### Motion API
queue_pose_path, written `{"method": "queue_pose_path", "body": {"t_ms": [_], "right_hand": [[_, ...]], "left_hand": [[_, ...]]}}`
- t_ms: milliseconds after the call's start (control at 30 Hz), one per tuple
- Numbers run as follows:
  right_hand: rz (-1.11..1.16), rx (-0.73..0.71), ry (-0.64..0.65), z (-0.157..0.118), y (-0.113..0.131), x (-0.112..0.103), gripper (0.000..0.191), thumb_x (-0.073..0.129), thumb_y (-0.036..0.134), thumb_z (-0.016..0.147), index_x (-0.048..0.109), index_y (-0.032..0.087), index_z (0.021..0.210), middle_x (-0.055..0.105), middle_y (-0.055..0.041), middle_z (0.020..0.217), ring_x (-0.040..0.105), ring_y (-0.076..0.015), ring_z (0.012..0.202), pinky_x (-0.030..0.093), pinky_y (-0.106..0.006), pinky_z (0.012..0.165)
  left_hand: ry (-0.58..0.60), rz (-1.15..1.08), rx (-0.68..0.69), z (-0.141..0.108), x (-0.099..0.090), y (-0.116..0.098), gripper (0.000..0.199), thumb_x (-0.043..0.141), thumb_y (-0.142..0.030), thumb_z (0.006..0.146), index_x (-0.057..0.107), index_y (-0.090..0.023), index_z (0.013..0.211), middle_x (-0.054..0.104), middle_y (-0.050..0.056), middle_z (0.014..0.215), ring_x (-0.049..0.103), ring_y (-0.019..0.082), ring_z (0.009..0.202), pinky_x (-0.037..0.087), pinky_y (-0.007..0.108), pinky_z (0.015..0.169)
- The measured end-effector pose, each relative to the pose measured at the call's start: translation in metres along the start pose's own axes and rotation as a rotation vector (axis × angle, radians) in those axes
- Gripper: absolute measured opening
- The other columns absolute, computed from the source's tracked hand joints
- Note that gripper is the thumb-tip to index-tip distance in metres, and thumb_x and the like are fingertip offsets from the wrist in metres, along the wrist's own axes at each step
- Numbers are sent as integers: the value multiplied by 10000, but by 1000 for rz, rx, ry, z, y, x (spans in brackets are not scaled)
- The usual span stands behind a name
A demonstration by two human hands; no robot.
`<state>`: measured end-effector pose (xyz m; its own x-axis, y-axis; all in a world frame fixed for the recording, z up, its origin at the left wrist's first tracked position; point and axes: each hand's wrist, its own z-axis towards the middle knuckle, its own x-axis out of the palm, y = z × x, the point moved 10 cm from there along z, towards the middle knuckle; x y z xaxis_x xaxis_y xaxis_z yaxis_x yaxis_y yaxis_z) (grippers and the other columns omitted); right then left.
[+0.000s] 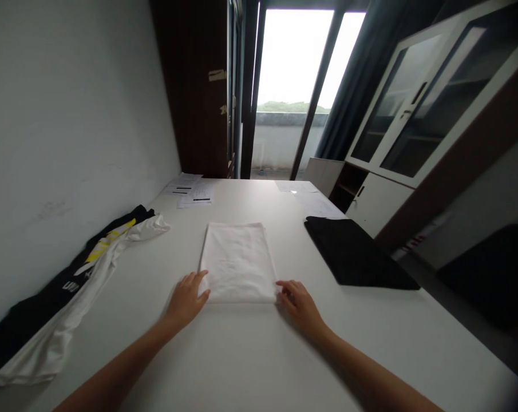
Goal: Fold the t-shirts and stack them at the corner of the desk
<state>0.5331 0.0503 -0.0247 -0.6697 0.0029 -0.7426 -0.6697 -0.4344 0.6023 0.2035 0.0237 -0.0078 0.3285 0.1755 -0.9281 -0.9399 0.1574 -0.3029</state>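
Note:
A white cloth (pixel 239 260), folded into a neat rectangle, lies flat on the white table (pixel 241 355) in front of me. My left hand (pixel 189 297) is at its near left corner, thumb and fingers closed on the edge. At the near right corner, my right hand (pixel 296 300) pinches the cloth's edge with bent fingers. The cloth's surface shows faint wrinkles.
A folded black cloth (pixel 357 254) lies on the right. Along the left wall are a black garment with yellow print (pixel 65 280) and a white garment (pixel 82 303). Paper sheets (pixel 196 193) rest at the far left, more papers (pixel 314 200) at the far right.

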Motion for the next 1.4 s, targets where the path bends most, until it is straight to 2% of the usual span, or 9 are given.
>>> {"method": "queue_pose_path", "body": {"t_ms": [167, 333, 467, 567, 667, 833, 967, 1167, 1400], "right_hand": [[148, -21, 16, -15, 12, -3, 310, 532, 341, 983, 698, 230, 1220, 658, -93, 1036, 595, -247, 986, 493, -391, 894], [212, 99, 40, -6, 5, 1, 318, 587, 380, 938, 728, 227, 1179, 636, -50, 901, 596, -210, 825, 489, -348, 789], [234, 136, 45, -6, 6, 1, 364, 595, 411, 921, 735, 241, 1211, 625, -45, 927, 576, -183, 762, 477, -329, 755], [240, 97, 64, -5, 13, 1, 375, 596, 416, 917, 743, 245, 1217, 628, -57, 967, 566, -175, 754, 472, -331, 771], [196, 72, 89, -3, 16, 3, 342, 592, 411, 923, 769, 245, 1163, 597, -43, 870, 557, -182, 741, 461, -340, 780], [134, 86, 89, -1, 11, 4, 317, 549, 403, 948, 785, 227, 1066, 555, -20, 735, 550, -193, 706, 437, -332, 736], [65, 59, 132, -1, 10, 8, 304, 542, 402, 956, 786, 238, 1036, 591, -16, 711, 564, -198, 711, 442, -351, 795], [3, -28, 177, -2, 20, 10, 306, 494, 374, 988, 770, 245, 1008, 716, -35, 823, 635, -227, 852, 427, -400, 923], [-76, -93, 163, -3, 30, 7, 310, 451, 318, 1023, 748, 241, 972, 736, -33, 868, 652, -218, 856, 444, -383, 899]], "left_hand": [[42, -165, -9, -15, -3, 4, 453, 539, -267, 941, 595, -179, 1382, 657, 95, 1101, 585, 248, 1013, 445, 389, 969], [133, -469, -204, -33, 14, 37, 552, 549, -398, 905, 589, -196, 1417, 608, 9, 887, 517, 156, 691, 440, 283, 711], [141, -669, -214, -29, 17, 44, 635, 564, -479, 858, 610, -155, 1402, 561, 1, 893, 421, 115, 622, 347, 242, 588], [201, -643, -180, -26, 17, 36, 640, 568, -489, 875, 607, -158, 1421, 421, -51, 724, 347, 118, 605, 277, 240, 572], [248, -574, -146, -26, 17, 29, 610, 542, -475, 905, 602, -179, 1435, 326, -64, 675, 336, 129, 616, 261, 244, 589], [284, -521, -134, -27, 16, 25, 501, 505, -469, 915, 708, -178, 1269, 397, -49, 666, 385, 143, 626, 281, 252, 605], [270, -467, -121, -26, 10, 18, 441, 471, -453, 941, 736, -194, 1179, 501, -30, 669, 445, 159, 632, 314, 262, 632], [253, -352, -57, -24, -2, 5, 383, 428, -403, 992, 739, -222, 1123, 649, 4, 730, 600, 201, 735, 382, 274, 729], [268, -247, -51, -25, 3, 8, 332, 447, -403, 1021, 725, -244, 1106, 711, 15, 829, 665, 211, 816, 410, 271, 746]]}}
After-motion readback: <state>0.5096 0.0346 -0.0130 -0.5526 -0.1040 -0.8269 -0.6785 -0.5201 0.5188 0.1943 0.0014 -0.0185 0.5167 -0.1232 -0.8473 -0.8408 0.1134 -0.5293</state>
